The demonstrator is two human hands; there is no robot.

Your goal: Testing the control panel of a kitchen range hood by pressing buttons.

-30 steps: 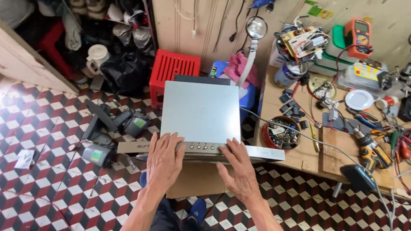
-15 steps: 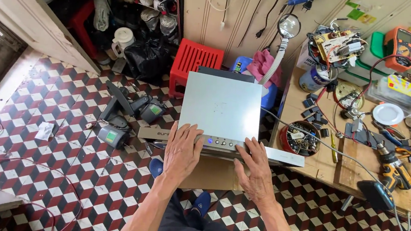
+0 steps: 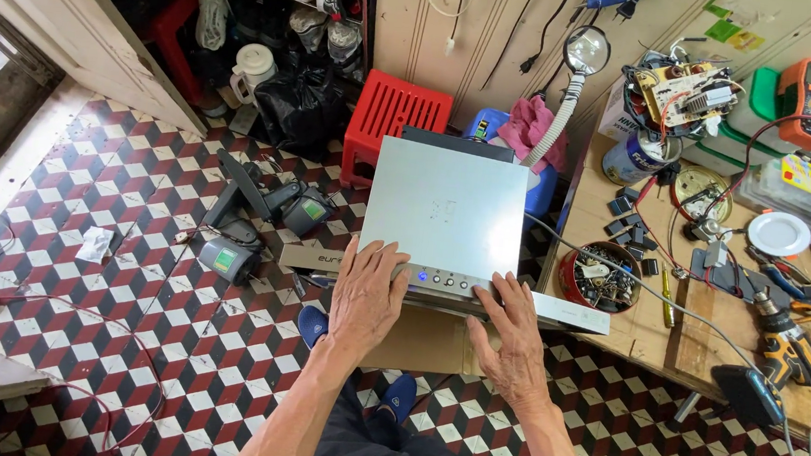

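Left hand point(image 3: 366, 297) and right hand point(image 3: 514, 340) hide silver unit's point(image 3: 447, 207) front edge

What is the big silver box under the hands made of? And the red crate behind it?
The silver box looks like sheet metal with a smooth, brushed grey finish: its flat top gives a dull, even sheen. Both the left hand and right hand rest on its front edge. The red crate is probably moulded plastic, judging by its slatted side.
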